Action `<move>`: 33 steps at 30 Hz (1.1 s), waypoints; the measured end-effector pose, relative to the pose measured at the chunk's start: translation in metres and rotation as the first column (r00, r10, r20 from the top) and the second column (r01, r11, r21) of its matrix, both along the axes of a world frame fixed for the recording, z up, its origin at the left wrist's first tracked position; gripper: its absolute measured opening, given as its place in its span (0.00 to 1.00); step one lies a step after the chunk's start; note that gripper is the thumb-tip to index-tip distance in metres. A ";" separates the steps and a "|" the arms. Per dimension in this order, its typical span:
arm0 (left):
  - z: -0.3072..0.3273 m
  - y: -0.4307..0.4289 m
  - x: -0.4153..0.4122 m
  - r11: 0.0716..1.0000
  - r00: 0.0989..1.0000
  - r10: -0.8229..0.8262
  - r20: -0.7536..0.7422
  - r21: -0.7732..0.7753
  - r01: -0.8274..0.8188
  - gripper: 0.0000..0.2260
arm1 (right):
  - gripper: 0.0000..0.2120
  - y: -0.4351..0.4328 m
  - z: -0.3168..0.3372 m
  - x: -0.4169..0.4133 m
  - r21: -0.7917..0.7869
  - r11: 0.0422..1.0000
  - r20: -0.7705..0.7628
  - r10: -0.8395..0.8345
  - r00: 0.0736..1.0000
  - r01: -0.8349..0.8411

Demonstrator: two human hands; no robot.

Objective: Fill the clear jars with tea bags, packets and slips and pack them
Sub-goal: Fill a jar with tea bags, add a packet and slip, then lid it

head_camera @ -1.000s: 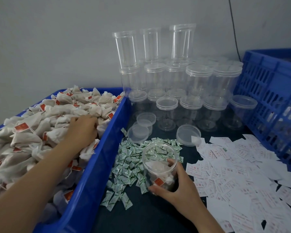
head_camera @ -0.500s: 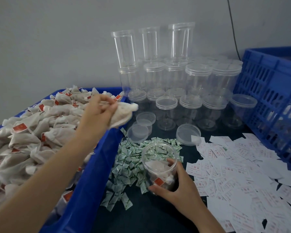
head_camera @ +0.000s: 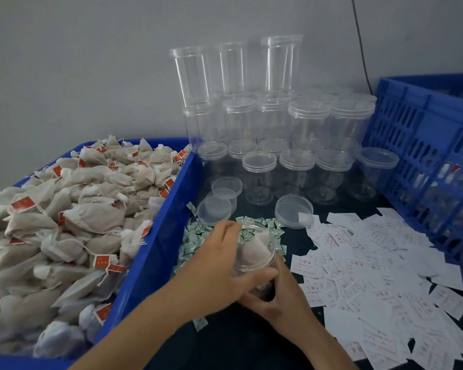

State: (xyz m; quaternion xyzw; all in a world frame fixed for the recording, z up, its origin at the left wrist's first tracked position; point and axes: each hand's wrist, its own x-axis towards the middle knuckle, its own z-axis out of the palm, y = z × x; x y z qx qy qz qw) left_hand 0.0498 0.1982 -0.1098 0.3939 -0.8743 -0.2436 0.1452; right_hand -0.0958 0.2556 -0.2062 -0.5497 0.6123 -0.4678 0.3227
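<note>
Centrally, the left hand (head_camera: 219, 263) is curling round the rim of a clear jar (head_camera: 255, 265) and the right hand (head_camera: 277, 299) is clasping its base (nearer the slips (head_camera: 372, 263)), a tea bag (head_camera: 254, 248) poking slantwise from its mouth.

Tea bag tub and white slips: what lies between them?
Head view: a heap of small green packets, and the open jar gripped by the right hand, with the left hand at its mouth.

Red print on the slips (head_camera: 358, 265) and tea-bag tags (head_camera: 22, 204) is unreadable.
</note>
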 end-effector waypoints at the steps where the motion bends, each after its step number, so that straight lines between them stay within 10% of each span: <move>1: -0.005 0.003 -0.004 0.999 0.997 0.032 -0.064 -0.013 -0.033 0.50 | 0.37 -0.001 0.000 0.000 0.013 1.000 -0.001 0.017 1.000 -0.017; 5: -0.021 0.012 -0.024 0.958 0.841 0.282 -0.462 0.182 -0.222 0.55 | 0.42 0.006 0.004 -0.018 0.187 0.969 -0.161 0.191 0.968 -0.161; 9: -0.040 0.015 -0.037 0.939 0.720 0.279 -0.635 0.025 -0.342 0.36 | 0.31 0.005 0.015 -0.042 0.056 0.994 -0.230 0.102 0.968 -0.091; 22: -0.051 0.018 -0.031 0.958 0.626 0.187 -0.757 0.000 -0.287 0.38 | 0.10 -0.058 0.011 -0.047 0.016 0.999 -0.713 0.033 0.700 -0.031; 33: -0.064 0.011 -0.040 0.970 0.535 0.155 -0.830 0.025 -0.242 0.40 | 0.04 -0.061 0.034 -0.043 -0.106 0.986 -0.371 -0.158 0.915 0.127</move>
